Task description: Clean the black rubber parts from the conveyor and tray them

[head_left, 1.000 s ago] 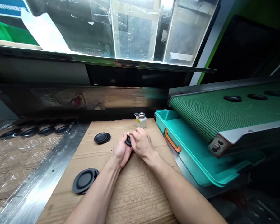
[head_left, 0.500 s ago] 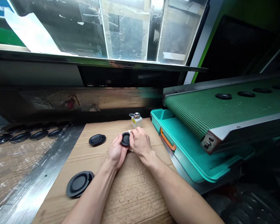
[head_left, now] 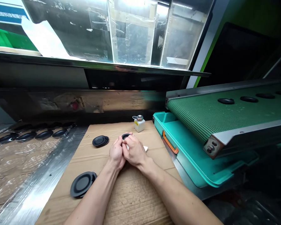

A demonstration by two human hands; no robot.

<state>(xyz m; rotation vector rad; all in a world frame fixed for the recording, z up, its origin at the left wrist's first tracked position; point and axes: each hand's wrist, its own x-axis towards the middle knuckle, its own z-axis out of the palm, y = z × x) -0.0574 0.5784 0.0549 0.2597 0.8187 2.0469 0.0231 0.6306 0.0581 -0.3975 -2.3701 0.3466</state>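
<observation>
A round black disc (head_left: 125,136) with a raised rim is in my left hand (head_left: 116,152), whose fingers are closed around its near side. My right hand (head_left: 134,150) is pressed over the same disc with bent fingers and hides most of it. A piece of white cloth (head_left: 145,148) sticks out at the right edge of my right hand; the rest of it is hidden. Left of my hands, a small stack of black discs (head_left: 100,141) lies on the cardboard sheet (head_left: 135,193). Larger black discs (head_left: 82,184) lie stacked nearer, beside my left forearm.
A white bottle (head_left: 139,124) with a metal top stands behind my hands. At right, a green conveyor belt (head_left: 196,112) carrying several black discs overhangs a turquoise tray (head_left: 192,162). At left, a clear plastic tray (head_left: 25,162) holds several black parts in its far rows.
My right hand has shifted left and over the disc, covering more of it. The white cloth now shows at the hand's right side. The whole view has shifted slightly.
</observation>
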